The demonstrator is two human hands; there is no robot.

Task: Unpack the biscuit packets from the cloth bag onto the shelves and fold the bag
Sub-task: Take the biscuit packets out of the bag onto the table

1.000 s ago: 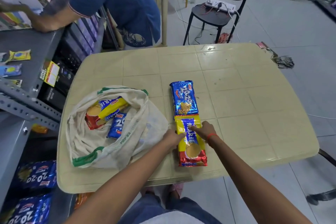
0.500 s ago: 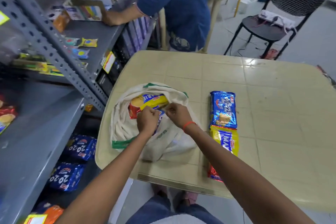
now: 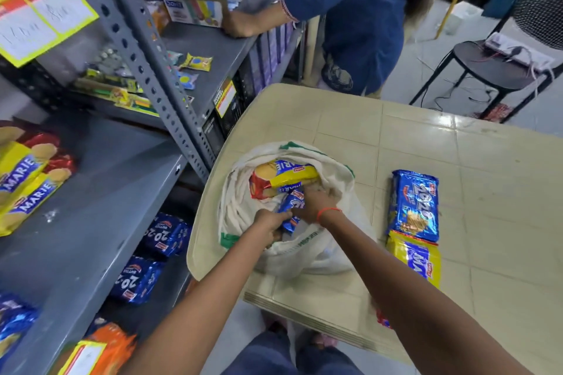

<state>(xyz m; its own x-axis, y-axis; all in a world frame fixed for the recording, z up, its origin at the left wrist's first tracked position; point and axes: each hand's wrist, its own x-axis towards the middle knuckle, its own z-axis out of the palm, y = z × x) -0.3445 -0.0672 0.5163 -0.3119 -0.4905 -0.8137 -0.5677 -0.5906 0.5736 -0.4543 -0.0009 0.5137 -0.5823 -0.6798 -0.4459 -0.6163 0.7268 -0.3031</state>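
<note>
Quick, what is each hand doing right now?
Left hand: closed on the blue biscuit packet inside the cloth bag.
Right hand: gripping the same packet.

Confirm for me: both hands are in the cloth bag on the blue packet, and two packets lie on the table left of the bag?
Not quite. The head view shows the two packets right of the bag, not left. The rest holds.

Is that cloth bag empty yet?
No. The cloth bag lies open, holding a yellow Marie packet and a blue packet both hands grip.
</note>
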